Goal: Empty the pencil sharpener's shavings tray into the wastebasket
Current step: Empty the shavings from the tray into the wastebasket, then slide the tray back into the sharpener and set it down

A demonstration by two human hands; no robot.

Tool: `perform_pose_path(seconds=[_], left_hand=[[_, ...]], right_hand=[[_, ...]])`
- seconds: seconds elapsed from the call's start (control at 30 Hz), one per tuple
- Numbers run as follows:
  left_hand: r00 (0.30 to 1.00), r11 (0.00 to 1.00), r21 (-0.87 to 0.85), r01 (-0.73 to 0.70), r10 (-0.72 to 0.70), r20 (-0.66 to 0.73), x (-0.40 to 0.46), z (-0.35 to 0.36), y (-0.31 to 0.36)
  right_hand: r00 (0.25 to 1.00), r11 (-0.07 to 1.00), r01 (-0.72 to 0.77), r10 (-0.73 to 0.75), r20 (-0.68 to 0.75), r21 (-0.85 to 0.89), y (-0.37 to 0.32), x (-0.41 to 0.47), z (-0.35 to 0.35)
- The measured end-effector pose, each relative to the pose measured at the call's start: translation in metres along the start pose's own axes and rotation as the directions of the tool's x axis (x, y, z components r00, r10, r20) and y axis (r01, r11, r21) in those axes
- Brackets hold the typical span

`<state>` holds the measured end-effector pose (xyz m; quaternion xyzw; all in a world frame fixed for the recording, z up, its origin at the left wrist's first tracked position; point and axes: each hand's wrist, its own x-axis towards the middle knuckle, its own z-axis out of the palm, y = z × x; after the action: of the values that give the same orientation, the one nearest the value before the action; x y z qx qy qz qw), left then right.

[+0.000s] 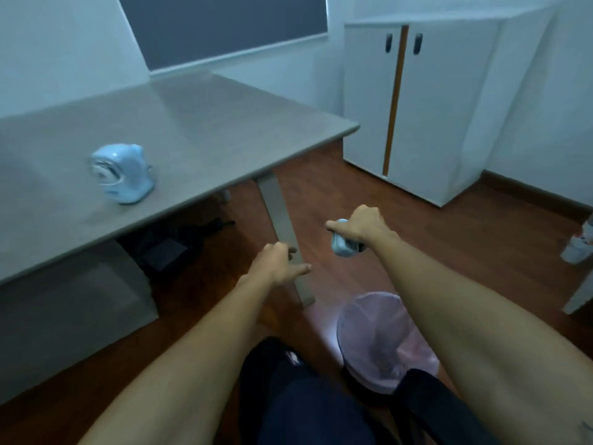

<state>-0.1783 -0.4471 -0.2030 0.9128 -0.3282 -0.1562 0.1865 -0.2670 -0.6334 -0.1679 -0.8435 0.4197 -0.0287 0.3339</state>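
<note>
A light blue pencil sharpener (123,173) stands on the grey desk (199,123) near its front edge. My right hand (364,224) is closed around the small light blue shavings tray (341,247), held out over the wooden floor beyond the desk's corner. The wastebasket (373,335), lined with a pinkish bag, sits on the floor below and nearer to me than the tray, partly hidden by my right forearm. My left hand (279,264) hangs loosely in front of the desk leg with its thumb sticking out, holding nothing.
A white two-door cabinet (426,107) stands against the far wall on the right. A grey desk leg (282,226) runs down to the floor. Dark bags (167,245) and a grey box (73,316) lie under the desk. My dark trousers (308,399) fill the bottom.
</note>
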Motion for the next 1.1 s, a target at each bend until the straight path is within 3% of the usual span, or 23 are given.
perform_pose_path(seconds=[0.13, 0.27, 0.37, 0.5, 0.6, 0.83, 0.97, 1.1], left_hand=[[0.981, 0.998, 0.054, -0.035, 0.044, -0.189, -0.03, -0.08, -0.009], [0.919, 0.999, 0.043, -0.006, 0.023, -0.394, -0.062, -0.159, -0.04], [0.818, 0.998, -0.033, 0.047, -0.057, -0.572, -0.08, -0.203, -0.064], [0.633, 0.985, -0.143, 0.1, -0.174, -0.755, -0.09, -0.238, -0.091], [0.578, 0.956, -0.283, 0.084, -0.278, -0.767, -0.083, -0.252, -0.108], [0.6, 0.866, -0.493, 0.086, -0.44, -0.668, -0.035, -0.248, -0.122], [0.544, 0.83, -0.556, 0.044, -0.486, -0.684, -0.023, -0.246, -0.13], [0.528, 0.665, -0.744, -0.072, -0.607, -0.594, -0.025, -0.253, -0.147]], right_hand=[[0.988, 0.989, 0.148, -0.148, -0.041, -0.022, -0.075, -0.022, -0.02], [0.944, 0.948, 0.318, -0.318, -0.086, -0.012, -0.15, -0.044, -0.021], [0.902, 0.909, 0.416, -0.414, -0.12, -0.016, -0.196, -0.056, -0.016], [0.881, 0.88, 0.467, -0.456, -0.125, 0.082, -0.238, -0.064, -0.001], [0.871, 0.835, 0.491, -0.476, -0.122, 0.246, -0.266, -0.063, 0.014], [0.862, 0.76, 0.488, -0.496, -0.101, 0.43, -0.292, -0.041, 0.044], [0.903, 0.708, 0.358, -0.427, -0.035, 0.609, -0.295, -0.026, 0.051], [0.916, 0.586, 0.176, -0.393, 0.087, 0.791, -0.302, -0.02, 0.055]])
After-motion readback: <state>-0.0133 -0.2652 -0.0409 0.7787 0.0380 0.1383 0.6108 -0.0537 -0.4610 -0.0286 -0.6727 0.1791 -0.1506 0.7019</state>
